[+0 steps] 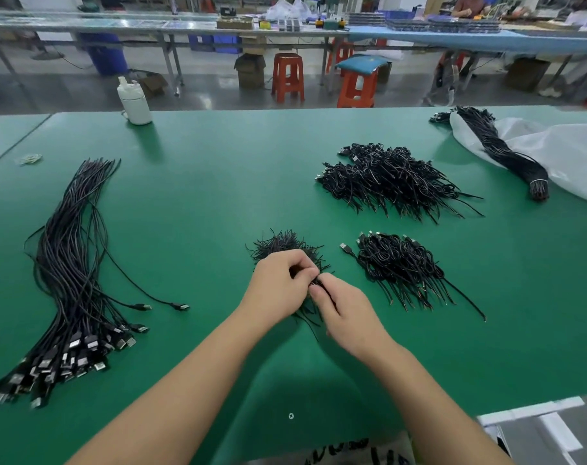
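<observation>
Green table (201, 203); hands (313, 290) hide pinched wire ties (282, 245).

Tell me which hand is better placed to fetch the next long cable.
Probably the left hand: the long cables lie on its side; the right hand, also pinching the wire ties, would have to cross over.

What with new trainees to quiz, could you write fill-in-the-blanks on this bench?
1. The left hand and right hand pinch thin ____ wires.
2. The table mat is ____.
3. The straight cables lie on the person's ____ side.
4. ____ piles of coiled cables lie right of the hands.
Missing: black; green; left; two.
</observation>
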Demonstrator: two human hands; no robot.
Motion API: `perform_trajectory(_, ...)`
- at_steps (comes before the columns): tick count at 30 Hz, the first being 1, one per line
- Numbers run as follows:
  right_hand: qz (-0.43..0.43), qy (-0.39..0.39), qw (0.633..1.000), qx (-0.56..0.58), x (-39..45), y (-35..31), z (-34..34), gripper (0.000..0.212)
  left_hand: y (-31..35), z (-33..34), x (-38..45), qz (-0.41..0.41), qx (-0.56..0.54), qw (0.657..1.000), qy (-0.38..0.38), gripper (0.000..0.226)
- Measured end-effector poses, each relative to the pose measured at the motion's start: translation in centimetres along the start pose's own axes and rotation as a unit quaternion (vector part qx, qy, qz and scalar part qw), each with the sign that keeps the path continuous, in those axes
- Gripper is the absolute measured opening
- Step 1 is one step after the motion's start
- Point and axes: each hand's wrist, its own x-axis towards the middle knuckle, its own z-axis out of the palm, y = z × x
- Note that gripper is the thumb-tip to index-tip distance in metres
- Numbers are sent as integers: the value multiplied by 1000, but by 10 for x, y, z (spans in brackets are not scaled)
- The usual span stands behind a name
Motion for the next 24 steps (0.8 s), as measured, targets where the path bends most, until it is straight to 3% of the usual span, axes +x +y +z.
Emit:
perform_trajectory(8,23,51,998,30,-5,1,14,25,-5,6,-6,-52,-41,998,20,14)
perform_trajectory(15,-8,61,994,-87,-6,5,10,22,-8,-1,2,-116,-129,983,-64,15)
perform_trajectory(20,-66,52,983,-163,-8,3,2,23,-15,-7,4,-186,-224,945,-148,17)
perform_trajectory(24,-102,15,978,-182,-6,2,-2,24,-23,-3,5,-205,-232,936,-166,17)
